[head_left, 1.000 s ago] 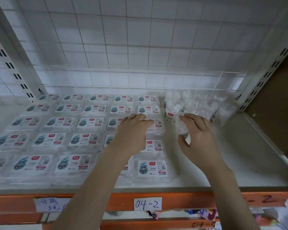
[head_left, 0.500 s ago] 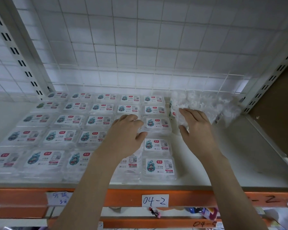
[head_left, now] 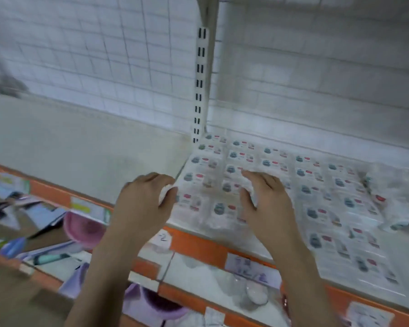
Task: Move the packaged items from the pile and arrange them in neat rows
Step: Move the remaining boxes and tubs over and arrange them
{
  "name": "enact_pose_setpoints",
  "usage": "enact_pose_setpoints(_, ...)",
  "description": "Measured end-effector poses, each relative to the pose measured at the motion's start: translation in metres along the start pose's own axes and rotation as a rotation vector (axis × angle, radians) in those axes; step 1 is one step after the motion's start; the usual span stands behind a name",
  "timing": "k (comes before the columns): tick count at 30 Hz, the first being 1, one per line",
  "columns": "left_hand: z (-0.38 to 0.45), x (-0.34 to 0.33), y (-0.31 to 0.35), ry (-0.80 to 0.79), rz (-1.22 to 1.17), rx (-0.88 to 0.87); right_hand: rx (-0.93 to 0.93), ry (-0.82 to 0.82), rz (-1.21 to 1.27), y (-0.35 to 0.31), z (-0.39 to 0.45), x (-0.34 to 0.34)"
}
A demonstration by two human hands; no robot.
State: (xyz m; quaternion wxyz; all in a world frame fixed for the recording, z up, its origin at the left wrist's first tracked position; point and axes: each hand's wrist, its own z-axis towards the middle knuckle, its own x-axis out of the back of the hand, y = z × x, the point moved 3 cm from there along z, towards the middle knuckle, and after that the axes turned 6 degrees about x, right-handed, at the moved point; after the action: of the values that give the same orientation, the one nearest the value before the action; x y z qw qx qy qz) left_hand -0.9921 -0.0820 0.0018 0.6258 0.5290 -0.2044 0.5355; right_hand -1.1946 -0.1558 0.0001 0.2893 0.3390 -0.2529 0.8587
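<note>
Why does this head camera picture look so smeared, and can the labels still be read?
Head view: motion blur smears everything; the printed labels on the clear packaged items are unreadable colour blobs; the white slotted upright leans, a wide-angle effect; lighting is flat and dim, without glare; both hands, left hand and right hand, have soft edges.

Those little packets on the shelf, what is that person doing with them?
A person is laying small packaged items in flat rows on a white shelf. The left hand is at the left end of the rows, fingers curled round something white, probably a packet, though the blur hides it. The right hand rests with fingers spread on the packets near the front. A loose pile of packets waits at the right end. The picture is blurry.
</note>
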Motion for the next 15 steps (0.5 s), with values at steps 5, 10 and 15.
enact_pose_setpoints(5,-0.023,0.08,-0.14,0.068,0.052,0.175,0.065,-0.086,0.171,-0.135,0.028,-0.094)
enact_pose_setpoints(10,-0.051,0.152,-0.265,0.133,0.147,0.331,0.14,-0.152,0.3,-0.259,0.051,-0.177)
enact_pose_setpoints(15,-0.073,0.194,-0.354,0.159,0.175,0.475,0.203,-0.264,0.368,-0.349,0.079,-0.236)
